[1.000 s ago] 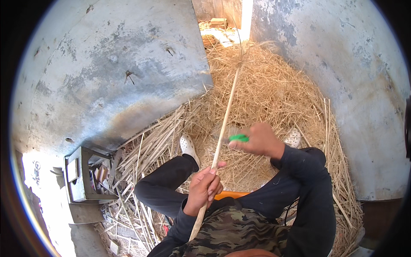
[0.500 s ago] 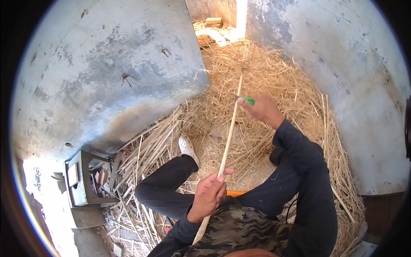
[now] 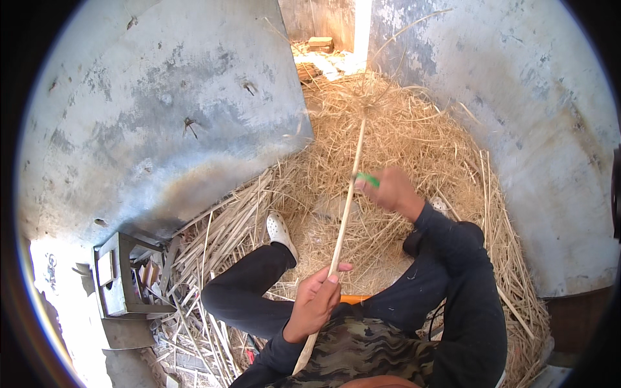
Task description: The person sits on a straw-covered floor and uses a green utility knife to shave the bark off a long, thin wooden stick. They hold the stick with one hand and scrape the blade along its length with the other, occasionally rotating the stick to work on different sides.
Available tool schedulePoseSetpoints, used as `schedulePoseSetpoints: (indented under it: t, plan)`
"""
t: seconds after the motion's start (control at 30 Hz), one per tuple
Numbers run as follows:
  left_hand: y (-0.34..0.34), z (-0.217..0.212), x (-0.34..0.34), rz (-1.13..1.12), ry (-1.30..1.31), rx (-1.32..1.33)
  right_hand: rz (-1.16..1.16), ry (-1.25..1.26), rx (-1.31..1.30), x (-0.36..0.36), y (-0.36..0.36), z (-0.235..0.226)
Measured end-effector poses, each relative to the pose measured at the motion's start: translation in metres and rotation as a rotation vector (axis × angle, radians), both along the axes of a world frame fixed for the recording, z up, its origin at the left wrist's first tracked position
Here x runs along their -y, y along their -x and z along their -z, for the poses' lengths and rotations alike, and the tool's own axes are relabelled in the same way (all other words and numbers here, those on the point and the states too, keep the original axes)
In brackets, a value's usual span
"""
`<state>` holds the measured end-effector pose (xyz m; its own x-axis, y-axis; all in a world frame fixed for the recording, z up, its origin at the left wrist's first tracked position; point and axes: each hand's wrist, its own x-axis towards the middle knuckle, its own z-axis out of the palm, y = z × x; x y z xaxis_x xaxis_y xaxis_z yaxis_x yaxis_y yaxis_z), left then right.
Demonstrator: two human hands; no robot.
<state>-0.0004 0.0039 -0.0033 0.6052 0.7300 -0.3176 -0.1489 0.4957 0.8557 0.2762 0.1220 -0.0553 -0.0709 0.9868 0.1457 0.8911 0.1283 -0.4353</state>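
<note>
A long pale wooden stick (image 3: 347, 216) slants from my lap toward the straw ahead, its far end tufted with thin curled shavings (image 3: 370, 103). My left hand (image 3: 315, 307) is closed around the near part of the stick, with the index finger stretched beside it. My right hand (image 3: 392, 191), slightly blurred, grips a green-handled knife (image 3: 369, 180). The knife's short dark blade meets the stick about midway between my left hand and the tufted end; its edge is too small to make out.
Shavings and straw (image 3: 420, 142) cover the floor ahead. Split sticks (image 3: 226, 220) lie at the left, near an overturned wooden stool (image 3: 126, 284) with odds and ends inside. Grey walls (image 3: 162, 97) stand either side. My bent legs and a white clog (image 3: 278, 229) flank the stick.
My right hand has drawn the knife nearer to me along the stick. Several long strands now rise from the tufted end. The left hand keeps its hold almost in place.
</note>
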Motion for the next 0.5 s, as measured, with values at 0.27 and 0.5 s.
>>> schedulePoseSetpoints:
  t: [0.27,0.5]
  plan:
    - [0.010,-0.022,0.031,0.140,-0.061,-0.128,0.336,-0.006,-0.038,-0.039,-0.067,0.010]
    - [0.012,-0.003,0.022,0.104,-0.057,-0.140,0.435,0.136,-0.043,-0.038,-0.073,-0.007]
